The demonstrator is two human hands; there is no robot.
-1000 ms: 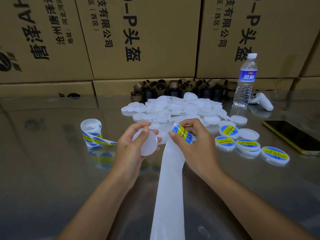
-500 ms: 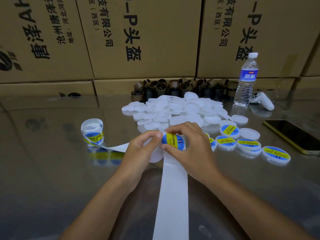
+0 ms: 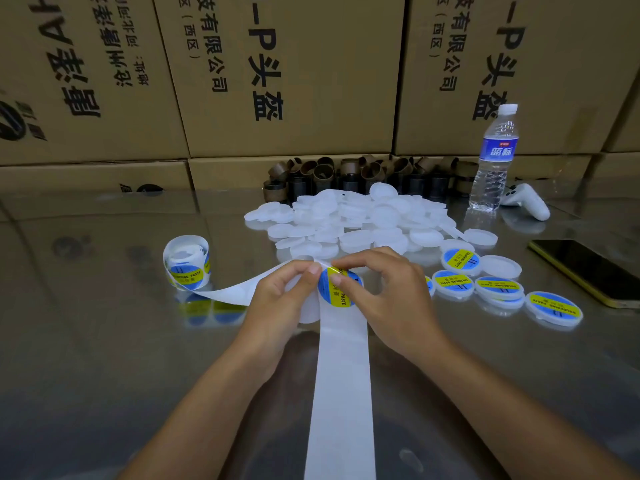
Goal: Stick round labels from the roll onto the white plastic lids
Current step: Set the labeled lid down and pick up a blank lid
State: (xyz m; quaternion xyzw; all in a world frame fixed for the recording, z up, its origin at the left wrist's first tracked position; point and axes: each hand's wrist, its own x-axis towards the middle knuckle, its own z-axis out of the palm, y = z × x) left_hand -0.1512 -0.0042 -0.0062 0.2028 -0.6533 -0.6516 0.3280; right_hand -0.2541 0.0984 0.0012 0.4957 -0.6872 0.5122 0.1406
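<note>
Soft, moderately bright, diffuse light was recorded, hazy reflections of the cartons (image 3: 277,74) being thrown across the glossy tabletop (image 3: 104,358), the pile of white lids (image 3: 363,216) being washed nearly featureless, carton edges being bowed by wide-angle distortion near the borders, and the lower corners being rendered slightly blurred.

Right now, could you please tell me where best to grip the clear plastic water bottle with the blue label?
Probably round the labelled middle of the clear plastic water bottle, coming in from the near side. It stands upright, brown cardboard boxes rise close behind it, and a white game controller lies at its right.
</note>
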